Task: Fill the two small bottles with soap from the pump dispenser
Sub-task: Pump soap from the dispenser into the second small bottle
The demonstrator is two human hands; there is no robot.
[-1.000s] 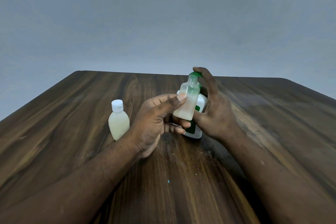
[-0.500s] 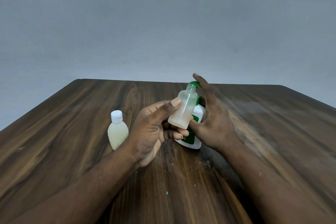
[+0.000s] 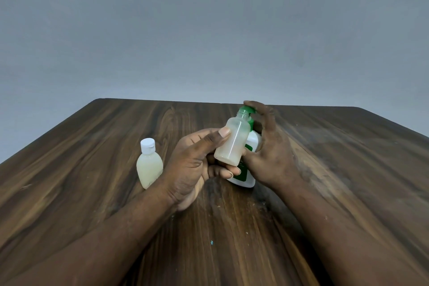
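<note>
open bottle (image 3: pixel 232 144) tipped further, pump dispenser (image 3: pixel 253 143) gripped

Dim, even light; soft shadows; wide-angle bending at edges.

- One view: wide-angle camera worn on the head, facing forward and down.
- Looks along the wooden table (image 3: pixel 92 193) toward 12 o'clock; grey wall (image 3: pixel 209 30) fills the upper half.
- Close range: left hand (image 3: pixel 192 165) enters from 7 o'clock, right hand (image 3: pixel 271 158) from 5 o'clock, meeting near centre.
</note>
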